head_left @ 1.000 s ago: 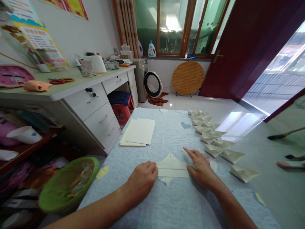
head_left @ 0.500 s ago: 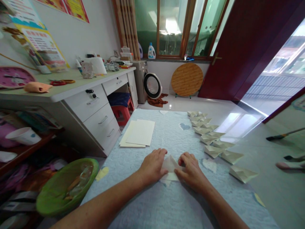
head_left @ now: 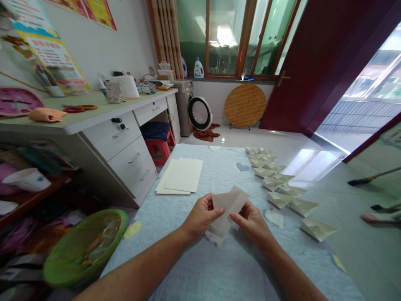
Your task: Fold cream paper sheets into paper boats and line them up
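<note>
The person is working a fold by hand: the folded cream paper [head_left: 228, 207] is held up above the blue quilted mat [head_left: 238, 267], pinched between the left hand [head_left: 200, 217] and the right hand [head_left: 250, 223]. The hands stand slightly apart, with the paper bridging the gap and its lower corner hanging toward the mat. The next move seems to call for working the layers along the open edge. A stack of cream sheets [head_left: 180, 175] lies farther up the mat, and a row of paper boats [head_left: 278, 200] runs along its right side.
</note>
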The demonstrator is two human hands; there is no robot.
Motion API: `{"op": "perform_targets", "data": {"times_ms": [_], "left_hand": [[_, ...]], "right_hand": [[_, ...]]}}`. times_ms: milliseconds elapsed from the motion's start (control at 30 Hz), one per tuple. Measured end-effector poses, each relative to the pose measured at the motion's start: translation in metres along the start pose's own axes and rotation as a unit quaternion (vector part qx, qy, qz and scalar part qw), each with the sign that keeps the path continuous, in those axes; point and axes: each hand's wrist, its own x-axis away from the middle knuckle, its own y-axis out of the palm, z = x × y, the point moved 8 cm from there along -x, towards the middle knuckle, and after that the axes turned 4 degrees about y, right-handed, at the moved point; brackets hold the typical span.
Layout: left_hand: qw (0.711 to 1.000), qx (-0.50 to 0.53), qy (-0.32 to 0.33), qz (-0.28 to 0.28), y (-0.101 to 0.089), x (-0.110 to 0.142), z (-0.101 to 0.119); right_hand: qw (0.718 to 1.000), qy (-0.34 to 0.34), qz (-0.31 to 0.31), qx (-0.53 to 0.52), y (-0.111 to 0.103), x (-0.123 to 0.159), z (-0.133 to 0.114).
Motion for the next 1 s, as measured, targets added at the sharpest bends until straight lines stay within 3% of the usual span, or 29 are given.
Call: {"op": "perform_targets", "data": {"times_ms": [167,333,400,467,567,667,767,867,1000], "left_hand": [[1.000,0.005,-0.012,0.001,0.004,0.001,-0.009],[0.997,-0.072,0.020,0.026,-0.008,-0.001,-0.002],[0.985,-0.153,0.046,0.061,-0.017,0.000,0.006],[0.965,-0.237,0.082,0.078,-0.022,0.002,0.016],[0.910,-0.359,0.200,0.062,-0.013,0.011,0.036],[0.810,-0.496,0.313,0.025,0.004,0.024,0.047],[0.712,-0.614,0.337,-0.041,0.019,0.029,0.040],[0.645,-0.692,0.302,-0.119,0.027,0.026,0.024],[0.602,-0.741,0.238,-0.177,0.026,0.021,0.009]], "right_hand": [[0.999,0.003,-0.029,0.023,0.012,0.005,0.005],[0.989,-0.062,0.019,0.129,0.002,0.008,-0.009],[0.964,-0.133,0.068,0.221,-0.003,0.013,-0.026],[0.918,-0.214,0.126,0.310,-0.005,0.022,-0.045],[0.842,-0.277,0.179,0.426,-0.002,0.031,-0.060],[0.778,-0.269,0.173,0.541,0.008,0.030,-0.057],[0.734,-0.241,0.140,0.620,0.019,0.025,-0.044],[0.725,-0.216,0.096,0.647,0.028,0.021,-0.032],[0.763,-0.178,0.010,0.621,0.031,0.019,-0.022]]}}
